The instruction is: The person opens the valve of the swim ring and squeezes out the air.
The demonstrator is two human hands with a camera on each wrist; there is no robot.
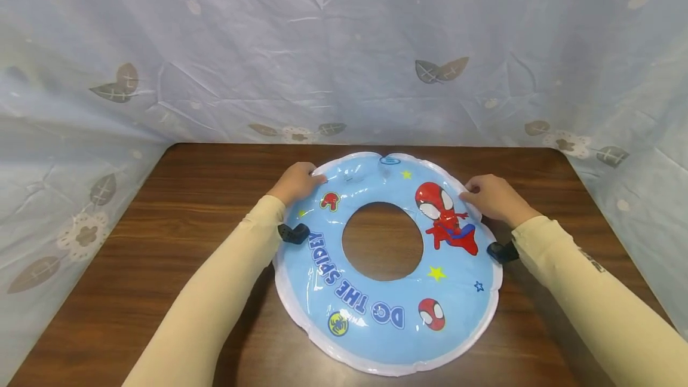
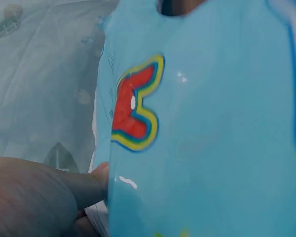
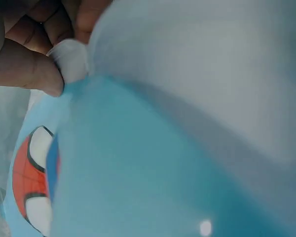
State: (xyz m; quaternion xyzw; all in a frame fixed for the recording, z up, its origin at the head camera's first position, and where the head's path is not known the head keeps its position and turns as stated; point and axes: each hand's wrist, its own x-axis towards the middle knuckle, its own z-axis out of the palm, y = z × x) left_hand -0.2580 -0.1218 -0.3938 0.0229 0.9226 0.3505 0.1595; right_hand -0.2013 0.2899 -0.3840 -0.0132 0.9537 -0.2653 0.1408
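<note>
An inflated light-blue swim ring (image 1: 371,339) with a whitish rim and red cartoon figures is held by both hands over the wooden table. At its upper left edge my left hand (image 1: 297,183) grips the rim, thumb on the printed top face. On the opposite side my right hand (image 1: 495,197) pinches the rim between thumb and fingers. The right wrist view shows that thumb and the curled fingers of the right hand (image 3: 34,59) on a whitish edge piece of the swim ring (image 3: 113,148). In the left wrist view, the left hand's fingers are mostly hidden behind the ring.
A brown wood-grain table (image 1: 177,220) lies under the ring, its far edge meeting a pale curtain (image 1: 322,46) printed with leaves and flowers. The curtain also hangs along the left and right sides. Black wrist cameras sit on both cream sleeves (image 1: 215,291).
</note>
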